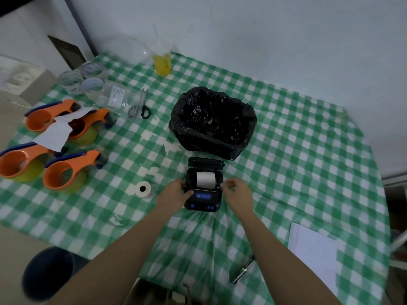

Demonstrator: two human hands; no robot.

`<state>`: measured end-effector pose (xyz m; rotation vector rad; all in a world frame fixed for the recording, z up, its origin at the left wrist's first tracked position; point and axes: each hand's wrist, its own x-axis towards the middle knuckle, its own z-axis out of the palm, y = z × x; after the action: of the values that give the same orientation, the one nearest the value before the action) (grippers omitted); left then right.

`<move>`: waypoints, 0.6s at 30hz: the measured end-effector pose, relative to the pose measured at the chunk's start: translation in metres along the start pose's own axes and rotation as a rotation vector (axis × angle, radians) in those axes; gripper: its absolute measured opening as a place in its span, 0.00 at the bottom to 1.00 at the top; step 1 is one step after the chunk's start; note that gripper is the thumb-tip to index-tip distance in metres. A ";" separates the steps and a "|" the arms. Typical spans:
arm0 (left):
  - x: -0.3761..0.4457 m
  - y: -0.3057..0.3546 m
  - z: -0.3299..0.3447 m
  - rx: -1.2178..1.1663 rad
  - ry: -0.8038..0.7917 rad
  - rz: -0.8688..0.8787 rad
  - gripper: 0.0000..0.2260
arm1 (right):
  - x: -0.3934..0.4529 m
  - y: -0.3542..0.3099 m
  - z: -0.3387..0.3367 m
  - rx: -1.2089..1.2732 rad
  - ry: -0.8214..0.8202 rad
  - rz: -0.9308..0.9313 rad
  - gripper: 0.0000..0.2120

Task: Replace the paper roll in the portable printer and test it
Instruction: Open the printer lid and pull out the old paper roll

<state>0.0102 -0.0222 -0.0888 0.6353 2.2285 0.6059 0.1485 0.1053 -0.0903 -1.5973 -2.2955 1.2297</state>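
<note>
A small black portable printer point(203, 199) with blue buttons sits on the green checked tablecloth, its lid point(206, 162) tipped back and open. A white paper roll point(205, 179) lies inside the open bay. My left hand point(175, 192) grips the printer's left side. My right hand point(236, 191) is at the printer's right edge, fingers curled and pinched near the bay's corner; whether it holds anything I cannot tell. A second white paper roll point(143, 189) stands on the cloth just left of the printer.
A black bag-lined bin point(212, 122) stands right behind the printer. Several orange tape dispensers point(66, 170) and loose paper lie at left, scissors point(143, 105) and a yellow drink cup point(162, 62) further back. White sheets point(312, 254) and a metal tool point(243, 269) lie near right.
</note>
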 end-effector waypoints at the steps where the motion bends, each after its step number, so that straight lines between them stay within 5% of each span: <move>1: 0.000 0.000 0.000 0.004 -0.002 0.000 0.16 | -0.003 -0.002 0.004 0.005 0.019 -0.048 0.12; 6: -0.001 0.002 -0.003 0.012 -0.022 0.028 0.15 | 0.003 -0.013 0.020 -0.056 -0.036 -0.085 0.19; 12: -0.005 0.003 -0.014 -0.005 0.046 0.026 0.19 | 0.003 -0.015 0.018 -0.019 -0.059 -0.106 0.07; 18: -0.003 0.021 -0.043 -0.120 0.181 0.122 0.14 | -0.018 -0.055 -0.025 0.376 0.018 -0.207 0.02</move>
<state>-0.0147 -0.0178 -0.0487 0.6823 2.3103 0.8829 0.1273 0.0978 -0.0310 -1.2061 -2.0025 1.4739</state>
